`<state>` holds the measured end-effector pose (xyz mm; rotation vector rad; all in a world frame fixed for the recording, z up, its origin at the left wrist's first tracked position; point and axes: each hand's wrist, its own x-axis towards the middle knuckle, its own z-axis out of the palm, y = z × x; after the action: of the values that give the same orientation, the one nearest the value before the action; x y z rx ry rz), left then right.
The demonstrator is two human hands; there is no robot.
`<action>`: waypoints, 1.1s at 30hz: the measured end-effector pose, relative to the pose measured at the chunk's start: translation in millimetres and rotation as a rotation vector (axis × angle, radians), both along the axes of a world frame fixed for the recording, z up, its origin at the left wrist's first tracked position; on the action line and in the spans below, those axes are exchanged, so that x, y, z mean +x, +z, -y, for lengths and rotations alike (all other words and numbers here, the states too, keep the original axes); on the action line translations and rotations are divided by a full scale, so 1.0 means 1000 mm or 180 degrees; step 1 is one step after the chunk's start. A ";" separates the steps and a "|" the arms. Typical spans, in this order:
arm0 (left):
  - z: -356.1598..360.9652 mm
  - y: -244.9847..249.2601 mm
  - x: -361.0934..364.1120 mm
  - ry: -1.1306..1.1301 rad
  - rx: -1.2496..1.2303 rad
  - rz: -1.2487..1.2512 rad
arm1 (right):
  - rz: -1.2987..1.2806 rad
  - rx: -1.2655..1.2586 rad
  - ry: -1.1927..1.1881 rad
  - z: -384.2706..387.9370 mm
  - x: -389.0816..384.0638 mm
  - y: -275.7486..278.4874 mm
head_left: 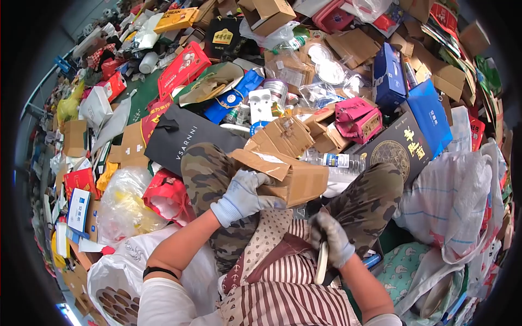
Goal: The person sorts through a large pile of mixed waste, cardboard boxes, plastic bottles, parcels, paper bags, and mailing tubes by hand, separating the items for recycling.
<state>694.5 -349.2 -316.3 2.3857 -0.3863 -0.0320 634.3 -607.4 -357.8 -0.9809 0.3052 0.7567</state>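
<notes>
My left hand [244,196], in a pale grey work glove, grips the left end of a brown cardboard box [305,182] above my lap. The box has an opened flap on top with torn white tape. Lower and to the right, my right hand [331,238], also gloved, is closed round a long, narrow white-and-black object [322,264]; its kind is not clear. That hand is apart from the box. Just beyond the box lie a clear plastic bottle [345,161] with a blue label and another flattened carton [280,136].
Mixed waste surrounds my legs. A black VSARNNI bag [187,138] lies left, a black box with gold print [394,146] right. White sacks [448,195] stand at my right, and a white plastic bag [117,271] holding an egg tray lies at my left.
</notes>
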 end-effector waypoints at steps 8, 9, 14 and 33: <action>0.015 -0.023 -0.016 0.0184 -0.0567 -0.0553 | 0.0281 -0.0185 0.0075 0.007 -0.021 0.047; 0.019 -0.024 -0.018 0.0216 -0.0511 -0.0519 | 0.0370 -0.0381 0.0244 0.004 -0.012 0.053; 0.027 -0.025 -0.023 0.0308 -0.0266 -0.0296 | 0.1296 -0.1563 0.0726 -0.018 0.014 0.043; 0.036 -0.027 -0.037 -0.0228 -0.0230 0.0845 | 0.2428 -0.3642 0.0532 -0.035 0.045 0.017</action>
<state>657.7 -385.5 -342.9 2.3086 -0.5871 0.2639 679.0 -572.8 -340.3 -2.3055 -0.0554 0.2469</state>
